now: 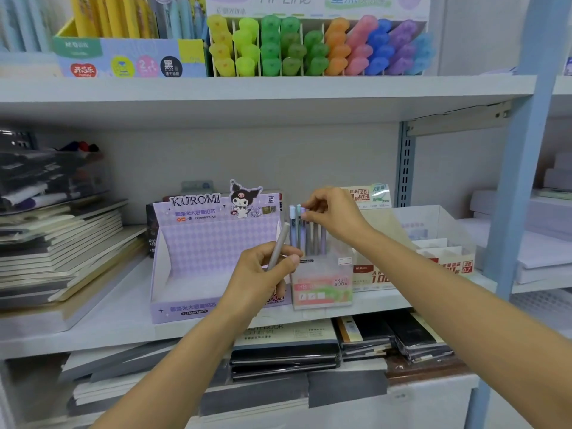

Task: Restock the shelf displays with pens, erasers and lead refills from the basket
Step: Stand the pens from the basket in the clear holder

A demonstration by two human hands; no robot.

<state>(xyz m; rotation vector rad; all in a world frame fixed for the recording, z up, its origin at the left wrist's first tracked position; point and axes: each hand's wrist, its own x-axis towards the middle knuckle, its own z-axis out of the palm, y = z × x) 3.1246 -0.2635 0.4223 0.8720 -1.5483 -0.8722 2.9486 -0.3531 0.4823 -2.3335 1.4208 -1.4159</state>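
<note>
White shelving holds stationery displays, with both hands at a small clear box of lead refill tubes on the middle shelf [93, 308]

Left hand [263, 274] has its grip closed round one grey refill tube [280, 243], held tilted just left of the clear Fruit Soda box [322, 286]; right hand [335, 215] pinches the top of a purple tube [305, 212] standing upright among the other pastel tubes in that box. A purple Kuromi display carton [213, 252] stands just left of the box, its tray looking bare, and a red-and-white lead carton [433, 258] sits to the right. Highlighters [315, 48] fill the rack on the shelf above; notebooks [62, 243] are stacked at left and below
</note>
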